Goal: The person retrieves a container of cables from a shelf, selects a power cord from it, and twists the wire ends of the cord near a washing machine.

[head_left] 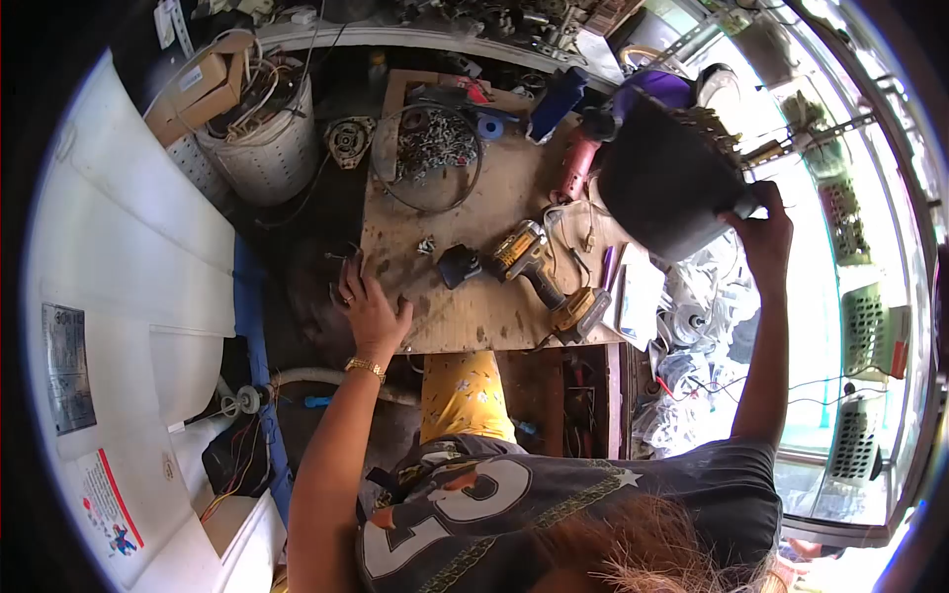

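Observation:
My right hand [766, 225] grips the rim of a dark bucket [662, 178], which is tilted at the right side of the wooden table [445, 316]. Over the table's left edge is my left hand [373, 308], its fingers spread and nothing in it. Between the hands lie a yellow and black cordless drill [539, 277] and a small black part [459, 266]. A pile of screws [435, 143] sits inside a thin ring farther back. Near the bucket is a red power tool [577, 163].
At the back left stands a white perforated bucket [262, 148] of cables and cardboard. A round metal part [349, 141] is beside it. Blue tape [489, 127] lies behind the drill. White appliance panels [138, 257] fill the left; plastic bags [687, 381] are piled at right.

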A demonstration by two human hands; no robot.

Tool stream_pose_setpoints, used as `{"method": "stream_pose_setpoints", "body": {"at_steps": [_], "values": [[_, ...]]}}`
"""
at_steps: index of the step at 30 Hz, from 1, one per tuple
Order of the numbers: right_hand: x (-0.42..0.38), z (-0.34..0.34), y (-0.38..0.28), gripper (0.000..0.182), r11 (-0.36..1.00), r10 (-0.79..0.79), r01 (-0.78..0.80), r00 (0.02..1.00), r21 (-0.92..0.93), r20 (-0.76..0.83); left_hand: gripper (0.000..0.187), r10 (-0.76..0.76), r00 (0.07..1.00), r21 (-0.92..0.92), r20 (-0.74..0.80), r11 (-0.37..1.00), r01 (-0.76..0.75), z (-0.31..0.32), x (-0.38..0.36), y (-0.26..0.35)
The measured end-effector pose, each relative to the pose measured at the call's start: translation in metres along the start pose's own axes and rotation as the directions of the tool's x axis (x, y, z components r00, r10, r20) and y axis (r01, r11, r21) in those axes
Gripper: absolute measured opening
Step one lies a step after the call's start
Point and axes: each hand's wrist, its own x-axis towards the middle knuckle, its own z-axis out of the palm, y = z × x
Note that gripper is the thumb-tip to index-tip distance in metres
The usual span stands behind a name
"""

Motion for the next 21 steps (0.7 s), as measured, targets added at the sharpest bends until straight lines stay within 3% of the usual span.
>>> {"method": "stream_pose_setpoints", "body": {"at_steps": [3, 5, 7, 9, 12, 15, 18, 21], "values": [[-0.044, 0.031, 0.004, 0.048, 0.987, -0.146, 0.150, 0.986, 0.055, -0.080, 0.076, 0.121, 0.993, -0.063, 0.001, 0.991, -0.120, -0.018, 0.002, 0.017], [-0.074, 0.060, 0.003, 0.044, 0.979, -0.191, 0.197, 0.977, 0.052, -0.095, 0.073, 0.186, 0.979, -0.119, -0.078, 0.974, -0.195, -0.033, 0.014, 0.032], [-0.098, 0.081, -0.002, 0.038, 0.981, -0.191, 0.192, 0.981, 0.032, -0.043, 0.068, 0.271, 0.953, -0.127, -0.132, 0.949, -0.288, -0.049, 0.030, 0.049], [-0.114, 0.089, -0.010, 0.033, 0.974, -0.178, 0.185, 0.982, 0.134, -0.064, 0.063, 0.365, 0.918, -0.093, -0.156, 0.920, -0.382, -0.062, 0.044, 0.072], [-0.126, 0.089, -0.016, 0.026, 0.982, -0.164, 0.163, 0.986, 0.095, 0.005, 0.054, 0.510, 0.855, -0.150, -0.095, 0.842, -0.519, -0.071, 0.053, 0.117], [-0.126, 0.083, -0.019, 0.024, 0.946, -0.278, 0.269, 0.960, 0.184, 0.026, 0.044, 0.651, 0.756, -0.237, -0.071, 0.725, -0.646, -0.069, 0.056, 0.161], [-0.131, 0.080, -0.024, 0.023, 0.943, -0.305, 0.283, 0.945, 0.177, 0.115, 0.040, 0.675, 0.712, -0.445, -0.192, 0.587, -0.676, -0.061, 0.062, 0.180], [-0.134, 0.084, -0.024, 0.022, 0.944, -0.300, 0.277, 0.947, 0.178, 0.117, 0.039, 0.490, 0.849, -0.609, -0.201, 0.616, -0.500, -0.065, 0.088, 0.199]]}}
